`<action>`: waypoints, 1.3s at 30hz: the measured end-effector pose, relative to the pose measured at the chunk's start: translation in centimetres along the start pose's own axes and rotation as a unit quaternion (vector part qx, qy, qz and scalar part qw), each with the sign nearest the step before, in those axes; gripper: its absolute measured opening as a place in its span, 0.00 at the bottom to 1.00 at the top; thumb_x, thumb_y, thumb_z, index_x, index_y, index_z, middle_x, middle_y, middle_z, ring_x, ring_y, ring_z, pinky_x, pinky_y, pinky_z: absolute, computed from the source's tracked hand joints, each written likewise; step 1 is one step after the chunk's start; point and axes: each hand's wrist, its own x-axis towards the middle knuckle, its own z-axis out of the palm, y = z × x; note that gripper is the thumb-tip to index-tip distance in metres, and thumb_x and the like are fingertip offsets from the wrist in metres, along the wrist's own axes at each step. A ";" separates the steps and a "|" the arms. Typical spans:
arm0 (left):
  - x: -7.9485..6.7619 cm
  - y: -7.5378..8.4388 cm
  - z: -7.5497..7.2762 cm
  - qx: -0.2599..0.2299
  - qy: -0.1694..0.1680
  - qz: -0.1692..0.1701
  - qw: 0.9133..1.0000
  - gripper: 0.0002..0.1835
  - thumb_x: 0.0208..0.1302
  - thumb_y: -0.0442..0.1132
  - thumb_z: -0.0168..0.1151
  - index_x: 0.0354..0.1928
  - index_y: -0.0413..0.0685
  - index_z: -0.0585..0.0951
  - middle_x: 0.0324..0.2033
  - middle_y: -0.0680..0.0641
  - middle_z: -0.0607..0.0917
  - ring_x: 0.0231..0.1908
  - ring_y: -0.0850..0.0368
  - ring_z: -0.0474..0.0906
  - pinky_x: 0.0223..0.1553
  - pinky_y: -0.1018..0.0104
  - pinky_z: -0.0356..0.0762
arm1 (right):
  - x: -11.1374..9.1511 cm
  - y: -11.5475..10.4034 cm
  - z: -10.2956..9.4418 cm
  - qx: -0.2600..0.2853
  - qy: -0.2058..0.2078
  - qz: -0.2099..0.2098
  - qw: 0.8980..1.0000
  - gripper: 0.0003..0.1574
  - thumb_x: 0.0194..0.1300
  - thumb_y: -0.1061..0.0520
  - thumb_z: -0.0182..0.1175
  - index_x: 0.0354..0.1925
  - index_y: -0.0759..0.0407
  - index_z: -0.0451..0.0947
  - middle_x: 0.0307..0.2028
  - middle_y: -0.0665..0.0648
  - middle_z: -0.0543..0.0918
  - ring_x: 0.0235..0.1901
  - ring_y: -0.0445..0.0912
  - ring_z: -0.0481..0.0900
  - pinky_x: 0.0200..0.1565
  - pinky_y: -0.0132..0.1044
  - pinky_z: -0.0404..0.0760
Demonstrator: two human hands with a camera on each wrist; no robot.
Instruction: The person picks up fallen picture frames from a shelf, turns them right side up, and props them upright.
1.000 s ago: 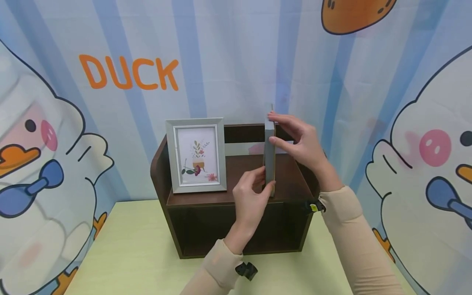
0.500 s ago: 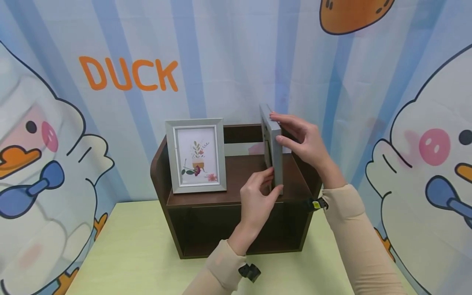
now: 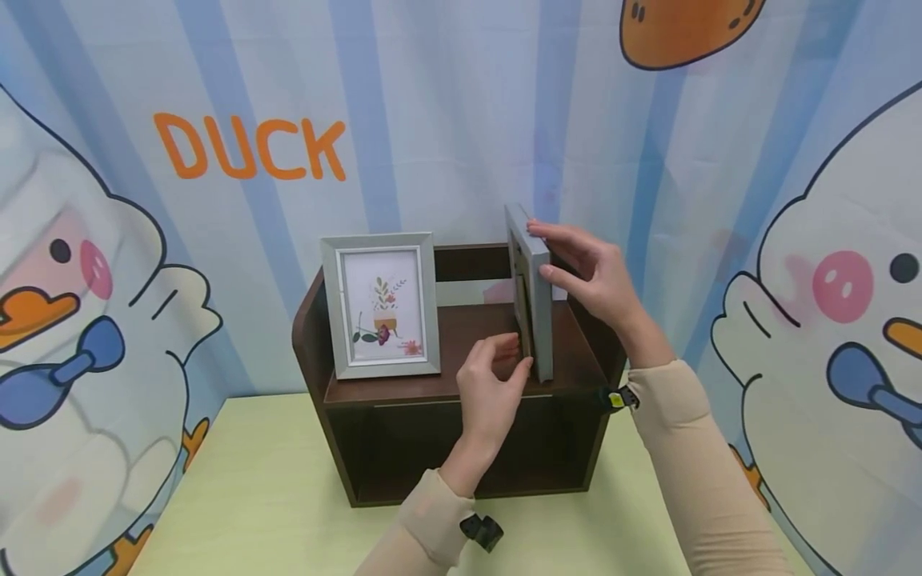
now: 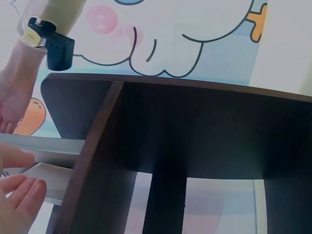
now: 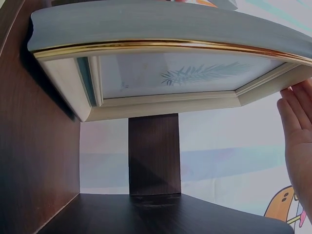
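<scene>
A grey picture frame (image 3: 544, 320) stands almost edge-on on the upper shelf (image 3: 475, 336), its back turned left. My right hand (image 3: 594, 276) holds its upper near corner, fingertips on the top edge and thumb on the near edge. In the right wrist view, the frame (image 5: 168, 27) shows a gold inner line and a pale leaf print, with the fingers (image 5: 295, 105) at its edge. My left hand (image 3: 493, 392) is beside the frame's lower back, fingers loosely bent. Nothing is between the left hand's thumb and fingers (image 4: 30, 197) in the left wrist view.
A second grey picture frame (image 3: 382, 370) with a potted-plant print stands on the shelf's left. The dark wooden shelf unit (image 3: 334, 448), with raised sides and an open lower compartment, sits on a pale green table (image 3: 238, 480). A duck-printed curtain (image 3: 461, 120) hangs behind.
The right frame has turned so its back shows, its near edge swinging right under my right hand. My left hand followed it, then let go and drew back left. The other frame stayed put.
</scene>
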 end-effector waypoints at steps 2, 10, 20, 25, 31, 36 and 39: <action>-0.1 -0.2 0.1 -0.002 -0.007 -0.008 1.000 0.15 0.50 0.36 0.65 0.42 0.45 0.78 0.35 0.46 0.80 0.36 0.55 0.79 0.36 0.67 0.79 | 0.0 0.1 0.1 0.001 0.001 -0.003 1.000 0.26 0.53 0.75 0.54 0.54 0.74 0.67 0.55 0.70 0.69 0.58 0.55 0.65 0.58 0.49 0.62; -0.3 -0.7 0.9 0.012 -0.021 -0.027 0.999 0.14 0.50 0.36 0.65 0.41 0.46 0.78 0.35 0.48 0.79 0.35 0.57 0.78 0.36 0.69 0.79 | 0.0 0.4 0.3 0.002 0.002 -0.004 1.000 0.27 0.53 0.74 0.54 0.54 0.73 0.67 0.55 0.69 0.69 0.58 0.54 0.66 0.58 0.48 0.64; -0.1 -1.4 0.9 0.025 -0.010 -0.031 0.999 0.12 0.50 0.34 0.64 0.39 0.45 0.79 0.34 0.49 0.79 0.33 0.58 0.78 0.35 0.71 0.78 | 0.2 0.2 0.5 -0.007 0.002 -0.004 1.000 0.27 0.53 0.74 0.55 0.53 0.73 0.67 0.55 0.69 0.69 0.58 0.54 0.66 0.59 0.45 0.64; -0.1 -1.7 0.1 0.031 0.002 -0.027 0.999 0.11 0.49 0.32 0.64 0.38 0.45 0.79 0.33 0.50 0.79 0.32 0.60 0.78 0.34 0.71 0.78 | 0.3 0.2 0.6 -0.007 -0.001 -0.003 1.000 0.27 0.53 0.74 0.55 0.53 0.73 0.67 0.55 0.70 0.69 0.58 0.54 0.66 0.59 0.45 0.63; 0.2 -2.1 -1.0 0.037 0.013 -0.019 0.999 0.09 0.49 0.31 0.64 0.35 0.45 0.80 0.30 0.50 0.80 0.31 0.61 0.78 0.33 0.72 0.78 | 0.5 0.2 0.9 -0.003 -0.013 -0.012 1.000 0.27 0.52 0.74 0.55 0.53 0.74 0.67 0.54 0.70 0.70 0.57 0.56 0.66 0.59 0.47 0.63; 0.5 -2.4 -1.8 0.056 0.024 -0.010 0.998 0.08 0.48 0.30 0.63 0.33 0.45 0.81 0.29 0.50 0.80 0.30 0.61 0.78 0.32 0.72 0.78 | 0.6 0.3 1.2 -0.013 -0.020 -0.020 1.000 0.27 0.52 0.74 0.56 0.54 0.74 0.67 0.55 0.69 0.70 0.57 0.56 0.66 0.58 0.47 0.63; 0.7 -2.6 -2.3 0.066 0.031 -0.010 0.997 0.07 0.49 0.30 0.63 0.33 0.46 0.81 0.29 0.50 0.80 0.30 0.61 0.78 0.32 0.72 0.78 | 0.7 0.3 1.3 -0.016 -0.023 -0.021 0.999 0.27 0.53 0.73 0.56 0.54 0.73 0.67 0.55 0.69 0.70 0.57 0.55 0.66 0.58 0.47 0.64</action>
